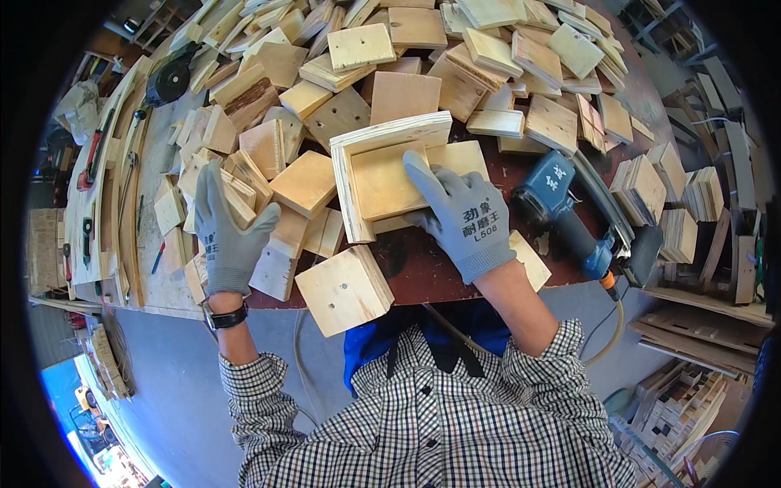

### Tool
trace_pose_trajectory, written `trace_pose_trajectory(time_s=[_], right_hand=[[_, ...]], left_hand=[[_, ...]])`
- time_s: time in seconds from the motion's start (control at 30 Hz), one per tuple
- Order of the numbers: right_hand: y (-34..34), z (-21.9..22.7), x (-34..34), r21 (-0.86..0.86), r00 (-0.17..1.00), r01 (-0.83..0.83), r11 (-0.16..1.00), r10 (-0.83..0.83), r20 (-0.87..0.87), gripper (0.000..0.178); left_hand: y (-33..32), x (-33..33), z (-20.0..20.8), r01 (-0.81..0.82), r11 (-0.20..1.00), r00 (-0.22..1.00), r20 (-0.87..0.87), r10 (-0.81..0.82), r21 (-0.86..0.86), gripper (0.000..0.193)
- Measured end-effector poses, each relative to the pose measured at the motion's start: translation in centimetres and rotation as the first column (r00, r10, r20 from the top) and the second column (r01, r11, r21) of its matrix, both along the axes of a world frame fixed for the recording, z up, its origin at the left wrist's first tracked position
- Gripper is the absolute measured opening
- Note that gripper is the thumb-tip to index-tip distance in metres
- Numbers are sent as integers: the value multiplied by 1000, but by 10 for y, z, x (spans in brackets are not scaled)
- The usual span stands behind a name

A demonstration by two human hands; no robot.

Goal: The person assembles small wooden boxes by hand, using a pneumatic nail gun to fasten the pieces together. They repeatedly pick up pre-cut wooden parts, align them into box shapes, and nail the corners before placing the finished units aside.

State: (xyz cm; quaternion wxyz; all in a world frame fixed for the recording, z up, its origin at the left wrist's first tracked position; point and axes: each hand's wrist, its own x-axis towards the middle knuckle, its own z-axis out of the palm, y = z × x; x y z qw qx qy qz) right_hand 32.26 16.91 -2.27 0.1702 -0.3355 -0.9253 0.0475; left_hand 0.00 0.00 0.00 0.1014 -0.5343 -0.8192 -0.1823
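Observation:
My left hand [225, 234], in a grey work glove, has its fingers and thumb spread around small wooden blocks [238, 180] at the pile's left edge, with no block clearly gripped. My right hand [465, 213], gloved alike, is closed on a flat wooden block [389, 180], its thumb lying across the top face. That block sits inside an L-shaped corner of plywood strips [392, 134], along the far and left sides. A second pale piece [468, 157] shows beside the right fingers, which are partly hidden. A stack of square plywood pieces [345, 291] lies at the table's front edge.
A blue air nailer [561, 213] with a hose lies to the right of my right hand. A large heap of loose blocks [407, 96] covers the far table. Stacked blocks [639, 191] stand farther right. Hand tools, including a red-handled one [91, 159], lie at left.

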Motion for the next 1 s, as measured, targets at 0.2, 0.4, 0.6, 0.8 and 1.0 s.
trace_pose_trajectory(time_s=[0.2,0.4,0.6,0.8,1.0], right_hand=[[-3,8,0,-62,1000,-1,998,-1,-21,93],[5,7,17,-284,976,47,958,-105,-191,93],[-5,28,14,-225,992,110,968,-122,-41,54],[-3,22,5,-261,996,89,961,-87,18,40],[-9,11,4,-195,994,77,978,-58,97,37]], left_hand=[[-10,4,8,82,991,996,-45,-78,103,113],[9,74,71,266,963,956,-133,-261,27,91],[52,157,76,310,917,931,-114,-346,-250,69],[70,167,51,208,903,957,-110,-267,-377,58],[72,158,40,264,902,927,-169,-335,-341,51]])
